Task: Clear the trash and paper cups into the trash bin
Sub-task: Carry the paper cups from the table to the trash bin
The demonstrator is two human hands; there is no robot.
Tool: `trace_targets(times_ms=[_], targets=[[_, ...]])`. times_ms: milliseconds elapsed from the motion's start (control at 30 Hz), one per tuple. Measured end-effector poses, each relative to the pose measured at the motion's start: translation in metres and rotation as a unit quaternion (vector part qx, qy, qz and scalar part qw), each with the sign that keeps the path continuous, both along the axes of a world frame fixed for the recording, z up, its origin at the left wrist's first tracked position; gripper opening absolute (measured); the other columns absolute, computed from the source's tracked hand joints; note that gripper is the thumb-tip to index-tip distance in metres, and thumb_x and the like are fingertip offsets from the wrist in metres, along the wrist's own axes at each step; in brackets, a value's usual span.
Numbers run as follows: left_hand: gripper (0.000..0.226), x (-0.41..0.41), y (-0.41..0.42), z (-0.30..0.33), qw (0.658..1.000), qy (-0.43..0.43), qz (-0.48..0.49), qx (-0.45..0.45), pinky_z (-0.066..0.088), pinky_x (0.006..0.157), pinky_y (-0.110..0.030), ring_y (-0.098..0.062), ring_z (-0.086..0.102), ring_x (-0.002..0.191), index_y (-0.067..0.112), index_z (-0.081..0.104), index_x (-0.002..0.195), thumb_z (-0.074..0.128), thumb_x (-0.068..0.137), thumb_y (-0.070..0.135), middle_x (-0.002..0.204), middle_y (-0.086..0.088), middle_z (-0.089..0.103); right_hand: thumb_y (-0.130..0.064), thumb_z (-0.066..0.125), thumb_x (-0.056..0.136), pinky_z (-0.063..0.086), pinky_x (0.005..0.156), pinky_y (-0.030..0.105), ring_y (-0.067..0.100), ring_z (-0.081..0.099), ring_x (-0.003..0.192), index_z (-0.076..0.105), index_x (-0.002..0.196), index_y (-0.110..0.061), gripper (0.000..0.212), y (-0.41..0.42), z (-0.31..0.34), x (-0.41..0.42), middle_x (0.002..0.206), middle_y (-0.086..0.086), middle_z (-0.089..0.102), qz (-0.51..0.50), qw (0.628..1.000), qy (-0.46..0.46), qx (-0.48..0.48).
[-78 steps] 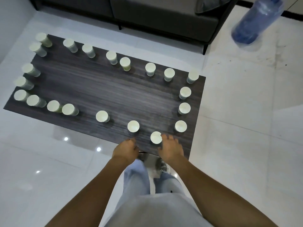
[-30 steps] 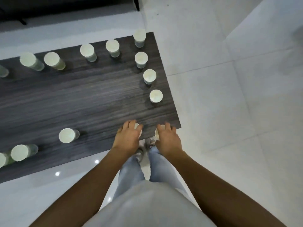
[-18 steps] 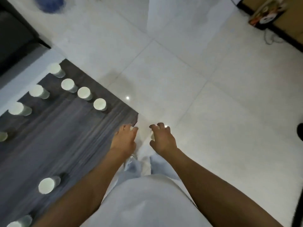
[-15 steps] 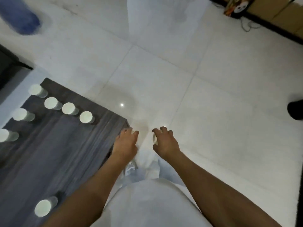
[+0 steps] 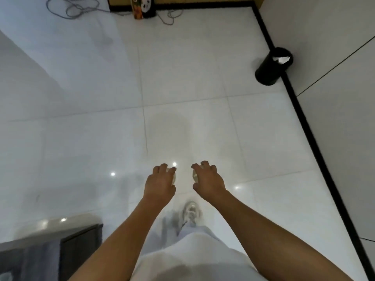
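The black trash bin point(image 5: 273, 65) stands upright on the white tile floor point(image 5: 182, 78) against the dark skirting at the wall, at about one o'clock from us, with a scrap of white paper point(image 5: 281, 58) showing in its open mouth. It lies well apart from our hands, ahead and off to the right, so our right hand point(image 5: 208, 180) is the nearer one. That hand curls its fingers down around a paper cup point(image 5: 194, 175), only a sliver of which shows. Our left hand point(image 5: 160, 182) grips a second paper cup point(image 5: 173, 177) the same way. Both cups are carried low in front of us, side by side. The dark worktop point(image 5: 81, 240) sits at our seven o'clock.
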State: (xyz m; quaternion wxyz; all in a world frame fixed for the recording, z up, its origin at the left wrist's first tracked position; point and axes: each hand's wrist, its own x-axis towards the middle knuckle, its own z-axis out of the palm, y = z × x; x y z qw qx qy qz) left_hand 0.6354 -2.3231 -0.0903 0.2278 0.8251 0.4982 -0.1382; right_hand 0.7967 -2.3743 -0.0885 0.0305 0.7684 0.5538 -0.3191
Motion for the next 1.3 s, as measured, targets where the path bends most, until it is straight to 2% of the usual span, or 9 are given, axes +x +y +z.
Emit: trace_targets(times_ms=[300,533,833,1067,1300], targets=[[0.056,0.189,0.087,0.013,0.993,-0.004,-0.118,0.006,0.048,0.092,-0.034,-0.021,0.036,0.126,0.025,0.038,0.139,0.057,0.087,0.029,0.140,0.000,0.038,-0.019,0.060,0.085,0.047,0.085,0.034,0.027,0.038,0.122,0.038,0.139,-0.027,0.059,0.035,0.003,0.179,0.142,0.003,0.032,-0.143,0.990,0.000,-0.009],[0.058,0.322,0.185,0.015,0.982,-0.015,-0.188,0.002,0.046,0.091,-0.034,-0.022,0.034,0.128,0.024,0.036,0.142,0.057,0.087,0.028,0.142,-0.001,0.036,-0.021,0.062,0.085,0.048,0.079,0.034,0.027,0.039,0.120,0.039,0.138,-0.028,0.058,0.106,0.004,0.297,0.138,0.002,0.035,-0.216,0.976,-0.009,0.010],[0.058,0.504,0.311,0.040,0.971,-0.020,-0.238,0.014,0.046,0.090,-0.035,-0.022,0.034,0.128,0.024,0.035,0.142,0.056,0.088,0.029,0.143,-0.001,0.034,-0.020,0.060,0.086,0.050,0.082,0.034,0.027,0.038,0.122,0.037,0.140,-0.027,0.060,0.213,0.030,0.463,0.142,0.002,0.032,-0.275,0.961,-0.013,0.029],[0.058,0.643,0.358,0.037,0.964,-0.011,-0.266,0.014,0.046,0.091,-0.035,-0.022,0.034,0.127,0.025,0.034,0.142,0.055,0.088,0.030,0.142,0.000,0.034,-0.020,0.059,0.088,0.050,0.086,0.034,0.026,0.037,0.125,0.035,0.142,-0.028,0.060,0.253,0.029,0.597,0.144,0.002,0.031,-0.298,0.954,-0.009,0.021],[0.056,0.807,0.386,0.029,0.972,-0.034,-0.234,0.014,0.048,0.093,-0.034,-0.022,0.036,0.126,0.023,0.036,0.141,0.056,0.089,0.031,0.140,-0.001,0.037,-0.019,0.063,0.085,0.053,0.084,0.034,0.026,0.039,0.122,0.037,0.140,-0.027,0.061,0.288,0.025,0.765,0.142,0.003,0.033,-0.273,0.961,-0.026,0.028]])
